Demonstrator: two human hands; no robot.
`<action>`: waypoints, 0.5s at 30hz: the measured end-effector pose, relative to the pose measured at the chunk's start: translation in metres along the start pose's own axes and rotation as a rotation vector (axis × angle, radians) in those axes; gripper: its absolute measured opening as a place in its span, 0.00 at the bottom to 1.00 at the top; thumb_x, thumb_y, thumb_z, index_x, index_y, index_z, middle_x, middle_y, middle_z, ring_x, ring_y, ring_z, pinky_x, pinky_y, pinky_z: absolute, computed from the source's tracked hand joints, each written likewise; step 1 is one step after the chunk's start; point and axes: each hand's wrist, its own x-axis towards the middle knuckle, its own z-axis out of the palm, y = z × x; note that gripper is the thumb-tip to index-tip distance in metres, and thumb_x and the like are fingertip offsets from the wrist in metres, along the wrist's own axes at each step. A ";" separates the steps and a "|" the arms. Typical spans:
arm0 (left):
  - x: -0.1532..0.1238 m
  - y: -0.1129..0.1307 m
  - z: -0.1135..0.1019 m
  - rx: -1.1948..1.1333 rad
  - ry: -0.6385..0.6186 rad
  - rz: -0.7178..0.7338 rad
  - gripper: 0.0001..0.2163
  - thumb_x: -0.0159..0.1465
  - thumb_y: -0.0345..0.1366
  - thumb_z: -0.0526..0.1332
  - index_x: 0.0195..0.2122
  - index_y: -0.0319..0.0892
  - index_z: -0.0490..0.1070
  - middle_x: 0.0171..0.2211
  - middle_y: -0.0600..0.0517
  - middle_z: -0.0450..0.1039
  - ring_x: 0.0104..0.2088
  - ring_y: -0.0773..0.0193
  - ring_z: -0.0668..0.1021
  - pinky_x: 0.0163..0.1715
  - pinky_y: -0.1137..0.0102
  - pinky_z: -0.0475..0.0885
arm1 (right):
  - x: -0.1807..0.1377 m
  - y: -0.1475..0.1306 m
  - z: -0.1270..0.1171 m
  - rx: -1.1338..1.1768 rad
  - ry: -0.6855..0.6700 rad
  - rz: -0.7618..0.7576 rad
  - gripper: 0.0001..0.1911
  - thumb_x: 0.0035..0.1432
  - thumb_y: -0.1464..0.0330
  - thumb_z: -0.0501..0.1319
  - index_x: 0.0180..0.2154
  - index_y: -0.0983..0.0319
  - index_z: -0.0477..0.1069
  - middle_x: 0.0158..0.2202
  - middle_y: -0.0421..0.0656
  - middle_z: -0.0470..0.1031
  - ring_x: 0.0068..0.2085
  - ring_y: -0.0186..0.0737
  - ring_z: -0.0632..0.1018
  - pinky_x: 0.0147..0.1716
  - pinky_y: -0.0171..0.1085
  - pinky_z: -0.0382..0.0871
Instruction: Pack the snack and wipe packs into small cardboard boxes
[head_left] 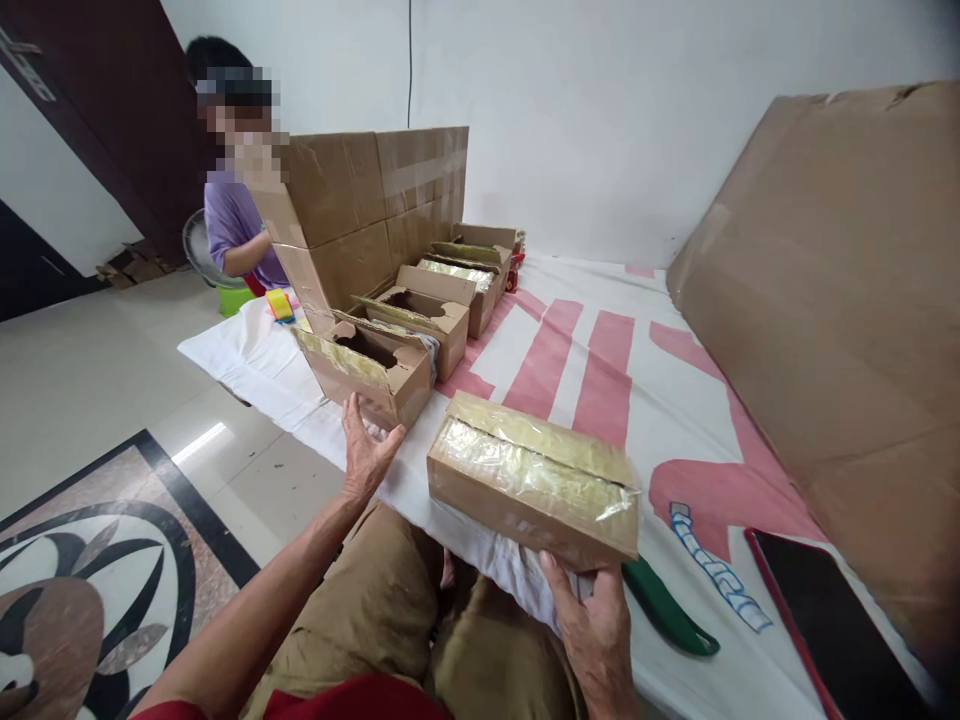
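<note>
My left hand (366,450) is open, thumb and fingers apart, at the near side of an open cardboard box (360,385); whether the fingertips touch it I cannot tell. A closed cardboard box (525,480) with shiny clear tape over its top lies in front of me at the table's near edge. My right hand (596,625) grips the near right bottom edge of this taped box, thumb against its side and the other fingers partly hidden under it. Beyond my left hand, more open boxes (439,325) stand in a row, flaps raised.
Behind the row rises a large cardboard wall (337,190); another big cardboard sheet (832,300) leans at right. A green-handled tool (667,610), a blue-and-white strip (716,565) and a phone (832,620) lie on the cloth. A seated person (236,220) is at far left, near a yellow tape roll (280,305).
</note>
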 end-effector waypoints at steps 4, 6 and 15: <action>-0.038 0.029 -0.016 -0.082 -0.015 0.093 0.36 0.62 0.47 0.67 0.70 0.45 0.58 0.70 0.38 0.60 0.71 0.42 0.64 0.71 0.47 0.59 | -0.001 -0.005 -0.001 -0.003 -0.016 0.013 0.30 0.54 0.45 0.68 0.48 0.59 0.74 0.48 0.52 0.82 0.51 0.55 0.80 0.53 0.52 0.74; -0.062 0.042 -0.017 -0.165 -0.135 0.145 0.31 0.66 0.48 0.65 0.68 0.47 0.62 0.68 0.40 0.64 0.69 0.45 0.68 0.71 0.48 0.60 | -0.002 -0.007 -0.001 0.005 -0.014 0.033 0.30 0.53 0.45 0.68 0.48 0.60 0.74 0.48 0.53 0.82 0.51 0.55 0.80 0.54 0.52 0.74; -0.100 0.065 -0.002 -0.445 -0.289 0.062 0.32 0.67 0.54 0.61 0.68 0.46 0.63 0.66 0.41 0.67 0.67 0.45 0.70 0.66 0.54 0.66 | -0.019 -0.025 0.017 -0.013 -0.056 -0.022 0.26 0.61 0.52 0.66 0.51 0.64 0.73 0.47 0.55 0.82 0.48 0.52 0.82 0.52 0.52 0.77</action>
